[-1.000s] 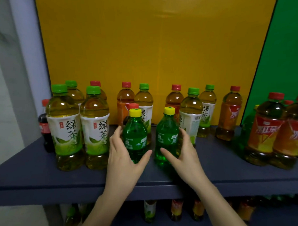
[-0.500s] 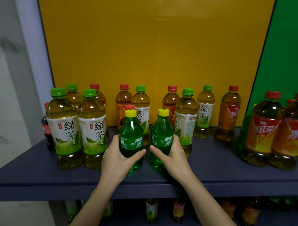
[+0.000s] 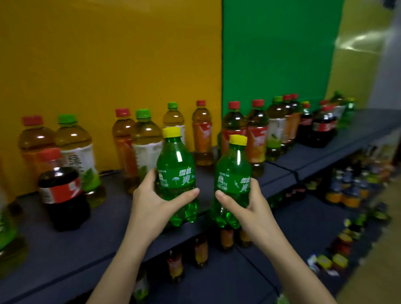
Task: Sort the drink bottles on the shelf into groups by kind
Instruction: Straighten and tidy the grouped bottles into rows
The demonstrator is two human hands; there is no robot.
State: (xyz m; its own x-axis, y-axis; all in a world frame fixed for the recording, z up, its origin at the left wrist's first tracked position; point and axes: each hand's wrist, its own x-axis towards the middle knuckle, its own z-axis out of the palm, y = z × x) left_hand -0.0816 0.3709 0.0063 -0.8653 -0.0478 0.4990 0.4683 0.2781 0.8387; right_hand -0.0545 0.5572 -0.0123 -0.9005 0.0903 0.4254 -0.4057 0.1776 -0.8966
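Note:
I hold two small green soda bottles with yellow caps, both lifted off the dark shelf [image 3: 66, 256]. My left hand [image 3: 151, 202] grips the left green bottle [image 3: 176, 164] around its lower body. My right hand [image 3: 250, 207] grips the right green bottle [image 3: 234, 173] the same way. Both bottles are upright, side by side, above the shelf's front edge. Behind them stand tea bottles with green caps [image 3: 145, 145] and red caps [image 3: 202, 133]. A small cola bottle [image 3: 61, 192] stands to the left.
More red-capped tea [image 3: 255, 135] and cola bottles [image 3: 323, 126] line the shelf toward the far right. A lower shelf [image 3: 306, 219] carries several more bottles. A yellow panel [image 3: 107, 46] and a green panel [image 3: 278, 47] back the shelf.
Both hands closed on the two green bottles and lifted them off the shelf. My view swung to the right, so the shelf's right end now shows.

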